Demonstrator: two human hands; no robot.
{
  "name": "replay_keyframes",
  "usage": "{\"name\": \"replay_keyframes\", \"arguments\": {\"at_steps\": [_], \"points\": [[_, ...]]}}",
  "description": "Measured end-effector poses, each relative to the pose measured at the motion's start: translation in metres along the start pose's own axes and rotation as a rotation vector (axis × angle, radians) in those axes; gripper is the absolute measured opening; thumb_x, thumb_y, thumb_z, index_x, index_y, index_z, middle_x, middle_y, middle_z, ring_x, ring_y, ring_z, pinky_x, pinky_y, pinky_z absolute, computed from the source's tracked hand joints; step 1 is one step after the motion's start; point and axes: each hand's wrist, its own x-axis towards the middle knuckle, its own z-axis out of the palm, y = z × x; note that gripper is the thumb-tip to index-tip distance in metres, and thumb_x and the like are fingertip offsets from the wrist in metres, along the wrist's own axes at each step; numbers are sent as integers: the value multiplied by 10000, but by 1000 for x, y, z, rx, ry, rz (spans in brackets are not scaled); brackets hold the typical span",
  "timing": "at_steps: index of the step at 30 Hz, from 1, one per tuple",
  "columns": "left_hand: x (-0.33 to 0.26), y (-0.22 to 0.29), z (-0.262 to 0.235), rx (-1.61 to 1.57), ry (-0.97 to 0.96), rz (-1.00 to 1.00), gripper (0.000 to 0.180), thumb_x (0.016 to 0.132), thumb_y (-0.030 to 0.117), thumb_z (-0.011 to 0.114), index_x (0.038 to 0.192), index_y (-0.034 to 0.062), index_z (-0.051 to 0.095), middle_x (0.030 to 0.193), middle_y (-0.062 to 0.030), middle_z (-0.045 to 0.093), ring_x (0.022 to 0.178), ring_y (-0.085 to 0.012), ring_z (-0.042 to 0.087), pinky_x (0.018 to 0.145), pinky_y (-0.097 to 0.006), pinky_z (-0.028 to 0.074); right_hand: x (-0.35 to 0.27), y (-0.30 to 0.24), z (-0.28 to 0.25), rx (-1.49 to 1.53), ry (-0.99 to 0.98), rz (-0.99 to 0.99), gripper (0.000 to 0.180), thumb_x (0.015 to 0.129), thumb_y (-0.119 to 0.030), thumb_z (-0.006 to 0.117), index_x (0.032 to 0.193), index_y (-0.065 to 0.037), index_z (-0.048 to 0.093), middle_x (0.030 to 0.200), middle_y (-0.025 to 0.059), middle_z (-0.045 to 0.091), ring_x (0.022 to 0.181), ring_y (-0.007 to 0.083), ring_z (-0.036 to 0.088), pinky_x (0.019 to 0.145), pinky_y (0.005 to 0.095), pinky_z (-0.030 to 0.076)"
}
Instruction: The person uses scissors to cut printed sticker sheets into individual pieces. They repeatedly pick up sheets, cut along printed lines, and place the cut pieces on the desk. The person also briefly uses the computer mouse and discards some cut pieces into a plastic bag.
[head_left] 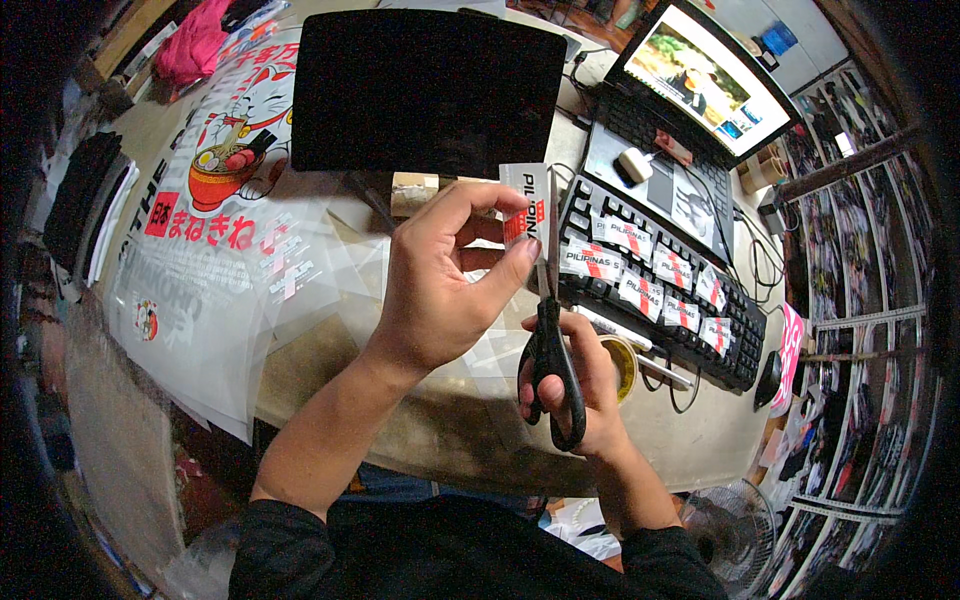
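Between thumb and fingers, my left hand [445, 265] pinches a small printed label [521, 208] with black lettering and a red patch, held upright above the table. My right hand [590, 385] grips black-handled scissors [553, 370], fingers through the loops. The blades point up along the label's right edge and look nearly together; whether they touch the label I cannot tell. Several similar cut labels [640, 297] lie spread over a black keyboard [740, 360] just right of the scissors. A roll of yellowish tape [622, 365] sits behind my right hand, partly hidden by it.
A dark monitor [425, 90] stands at the back, beside an open laptop [700, 80] with a white charger [634, 165] on it. Large printed transparent sheets [210, 270] cover the table's left side. A black mouse [768, 380] lies at the right edge, near packed shelves [860, 270].
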Motion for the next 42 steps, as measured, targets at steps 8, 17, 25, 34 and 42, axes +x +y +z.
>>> {"name": "replay_keyframes", "arguments": {"at_steps": [8, 17, 25, 34, 42], "points": [[1, 3, 0, -75, -2, 13, 317, 832, -31, 657, 1127, 2, 547, 1014, -48, 608, 930, -97, 598, 804, -239, 528, -1, 3, 0, -50, 2, -47, 538, 855, -279, 695, 1239, 6, 449, 673, 26, 553, 581, 84, 534, 520, 241, 394], [1, 5, -3, -79, 7, 5, 312, 833, -32, 654, 1124, -2, 546, 1013, -50, 614, 928, -104, 606, 822, -252, 533, -1, -2, 4, -40, 16, -17, 530, 845, -230, 720, 1242, 1, 456, 660, 23, 558, 571, 75, 532, 511, 230, 394], [2, 6, -3, -66, 14, 17, 304, 832, -21, 666, 1112, 3, 550, 993, -43, 609, 926, -93, 600, 807, -247, 537, -1, 2, 4, -139, 61, -35, 536, 821, -230, 752, 1222, -1, 480, 657, 8, 547, 582, 71, 532, 515, 220, 388], [-2, 2, 1, -53, -17, -10, 433, 804, -38, 680, 1192, 23, 499, 1041, -55, 567, 924, -106, 601, 783, -246, 541, 1, 4, 2, -63, 80, -40, 517, 819, -205, 755, 1209, 10, 493, 778, 21, 569, 684, 63, 535, 583, 221, 426], [5, 9, -6, -145, -5, 43, 585, 765, 37, 688, 1270, 57, 393, 1095, -121, 496, 942, -160, 595, 812, -289, 521, 3, 4, 1, -34, 55, -54, 606, 818, -344, 743, 1206, 24, 460, 647, -6, 532, 470, 68, 514, 418, 199, 362]]}}
